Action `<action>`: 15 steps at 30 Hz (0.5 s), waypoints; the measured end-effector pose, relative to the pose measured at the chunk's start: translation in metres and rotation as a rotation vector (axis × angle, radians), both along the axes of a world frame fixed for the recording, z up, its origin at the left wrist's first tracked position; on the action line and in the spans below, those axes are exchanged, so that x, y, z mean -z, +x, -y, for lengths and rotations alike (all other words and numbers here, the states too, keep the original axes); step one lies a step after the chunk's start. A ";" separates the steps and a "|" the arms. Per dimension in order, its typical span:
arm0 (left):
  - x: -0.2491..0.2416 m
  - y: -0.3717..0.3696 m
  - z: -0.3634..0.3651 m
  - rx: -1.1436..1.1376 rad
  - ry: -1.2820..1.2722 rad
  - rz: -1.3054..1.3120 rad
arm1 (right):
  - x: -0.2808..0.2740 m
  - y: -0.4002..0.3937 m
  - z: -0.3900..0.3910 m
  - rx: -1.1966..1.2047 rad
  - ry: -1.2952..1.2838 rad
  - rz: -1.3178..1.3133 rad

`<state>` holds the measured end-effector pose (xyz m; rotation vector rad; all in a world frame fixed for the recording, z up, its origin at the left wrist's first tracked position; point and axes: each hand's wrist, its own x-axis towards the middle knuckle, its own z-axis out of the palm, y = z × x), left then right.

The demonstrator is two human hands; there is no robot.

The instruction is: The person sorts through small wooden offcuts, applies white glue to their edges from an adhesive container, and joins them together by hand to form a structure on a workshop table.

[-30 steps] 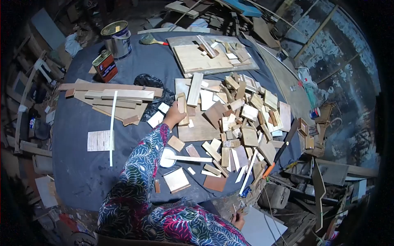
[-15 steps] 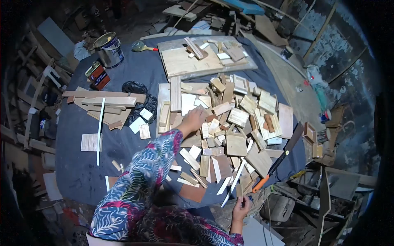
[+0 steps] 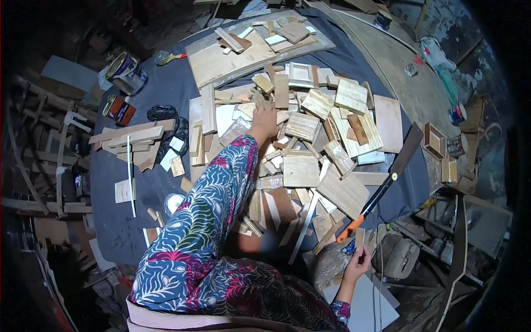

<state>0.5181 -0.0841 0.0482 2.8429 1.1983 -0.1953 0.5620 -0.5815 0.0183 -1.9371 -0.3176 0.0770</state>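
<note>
One right hand [image 3: 357, 266], fingers pinching one wood piece [image 3: 359, 238], one left hand [image 3: 264, 120] among many blocks [image 3: 301, 169], fingers unclear

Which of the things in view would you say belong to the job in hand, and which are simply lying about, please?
Seemingly in use:
small wooden piece, held by the right hand
pile of wood offcuts, with the left hand at it

Apparently just lying about, untouched:
saw
paintbrush
metal bucket
red-brown can
black plastic bag
</note>
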 end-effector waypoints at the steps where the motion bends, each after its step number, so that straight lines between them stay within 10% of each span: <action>1: 0.000 0.002 0.003 -0.031 -0.012 -0.082 | 0.004 0.003 0.004 0.013 -0.003 -0.010; 7: 0.004 0.001 0.017 0.023 -0.093 -0.182 | 0.021 -0.004 0.012 -0.011 -0.018 -0.012; 9: -0.001 -0.008 0.053 0.298 0.154 0.279 | 0.015 -0.006 0.008 -0.006 -0.051 0.008; 15: -0.010 -0.008 0.131 0.794 -0.002 -0.004 | 0.009 0.000 -0.008 0.042 -0.052 0.065</action>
